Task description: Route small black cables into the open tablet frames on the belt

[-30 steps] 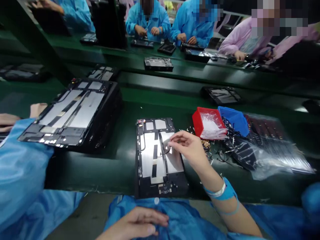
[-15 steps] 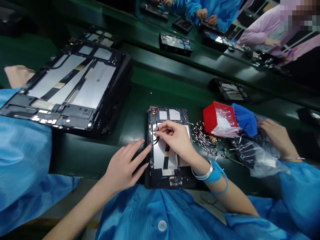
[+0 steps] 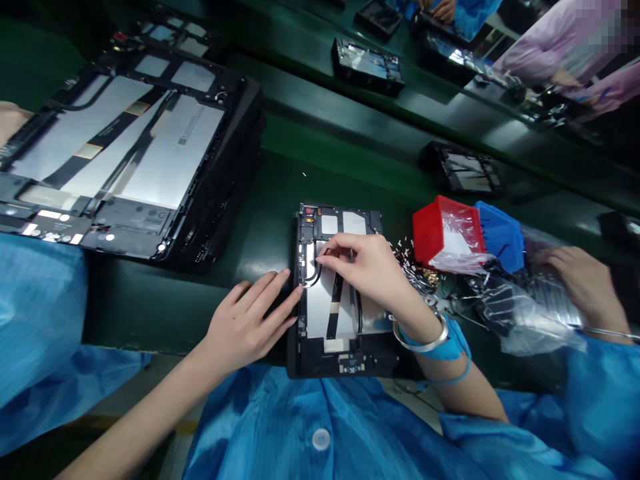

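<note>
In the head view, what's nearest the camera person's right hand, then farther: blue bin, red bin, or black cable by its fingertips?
1. Black cable: at the fingertips of the right hand.
2. Red bin: to the hand's right.
3. Blue bin: right of the red bin.

Single head cam, rolled slightly, looking forward and down, close above the opened black-and-silver rectangular tablet (image 3: pixel 345 317), glossy dark-green bench (image 3: pixel 275 193) stretching far.
</note>
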